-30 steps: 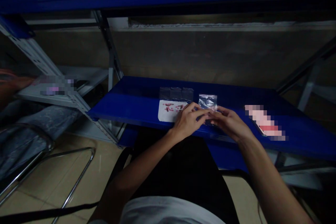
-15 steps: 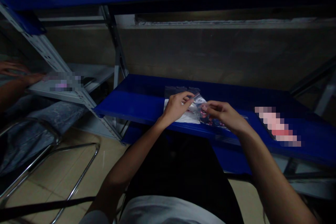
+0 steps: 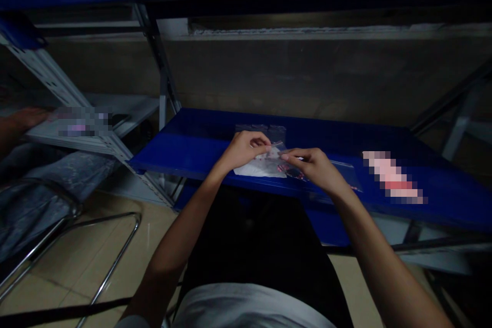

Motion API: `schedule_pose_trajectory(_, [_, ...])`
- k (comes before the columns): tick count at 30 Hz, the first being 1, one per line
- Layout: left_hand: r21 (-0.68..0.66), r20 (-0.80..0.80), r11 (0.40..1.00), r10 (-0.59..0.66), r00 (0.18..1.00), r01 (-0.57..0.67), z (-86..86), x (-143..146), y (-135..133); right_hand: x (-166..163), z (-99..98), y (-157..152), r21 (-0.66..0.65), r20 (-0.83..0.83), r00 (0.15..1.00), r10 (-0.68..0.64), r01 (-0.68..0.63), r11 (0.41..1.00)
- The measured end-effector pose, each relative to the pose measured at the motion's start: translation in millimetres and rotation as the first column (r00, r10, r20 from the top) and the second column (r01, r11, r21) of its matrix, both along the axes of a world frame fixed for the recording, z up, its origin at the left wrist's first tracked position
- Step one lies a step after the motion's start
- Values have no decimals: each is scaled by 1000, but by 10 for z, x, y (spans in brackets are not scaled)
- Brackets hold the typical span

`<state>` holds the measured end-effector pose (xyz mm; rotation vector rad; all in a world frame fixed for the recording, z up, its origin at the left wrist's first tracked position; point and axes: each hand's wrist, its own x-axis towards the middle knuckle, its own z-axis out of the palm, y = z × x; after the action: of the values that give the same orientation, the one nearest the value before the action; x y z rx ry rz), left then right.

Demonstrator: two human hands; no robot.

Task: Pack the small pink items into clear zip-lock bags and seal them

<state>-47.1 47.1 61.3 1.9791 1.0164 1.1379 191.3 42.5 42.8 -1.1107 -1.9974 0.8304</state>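
Observation:
A small clear plastic bag [image 3: 280,158] with pink bits inside is held between both hands just above the blue shelf [image 3: 200,146]. My left hand [image 3: 244,147] pinches the bag's top left corner. My right hand [image 3: 314,168] pinches its right edge. Under the bag lies a white sheet [image 3: 255,168] with small pink and red pieces on it. Behind it, a row of empty clear bags [image 3: 260,129] lies flat on the shelf.
A blurred pink and white pack [image 3: 392,177] lies on the shelf at the right. Another person's hand [image 3: 23,119] rests on a grey shelf [image 3: 126,110] at the left. A metal chair frame [image 3: 77,225] stands on the tiled floor at lower left.
The bag went from held upright between my fingers to pulled low over the white sheet. Both hands have shifted slightly left and apart along its top edge.

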Motion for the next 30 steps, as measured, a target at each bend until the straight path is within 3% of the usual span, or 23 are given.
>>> schedule_pose_trajectory(6, [-54,22,998,-16,1000,17,37,-24,-52,-98,35,-106,145,23,991,-135,130,981])
schedule_pose_trajectory(9, [-71,56,997,10,998,-6,41,-1,-76,-170,99,-195,378,44,961,-273,237,895])
schedule_pose_trajectory(11, [-89,96,996,15,995,-6,42,31,-91,-217,145,-252,466,18,938,-346,298,833])
schedule_pose_trajectory(13, [-115,140,993,-3,990,19,35,80,-110,-262,177,-294,419,9,950,-313,281,863])
schedule_pose_trajectory(17, [-157,217,983,-64,974,100,6,207,-151,-330,174,-314,166,-58,984,-167,174,971])
schedule_pose_trajectory(23, [-242,232,964,-56,971,113,-35,303,-164,-330,184,-271,39,-155,979,-133,141,989])
schedule_pose_trajectory(30, [-323,206,936,-78,976,143,-39,219,-140,-290,195,-237,-16,-194,979,-70,68,998])
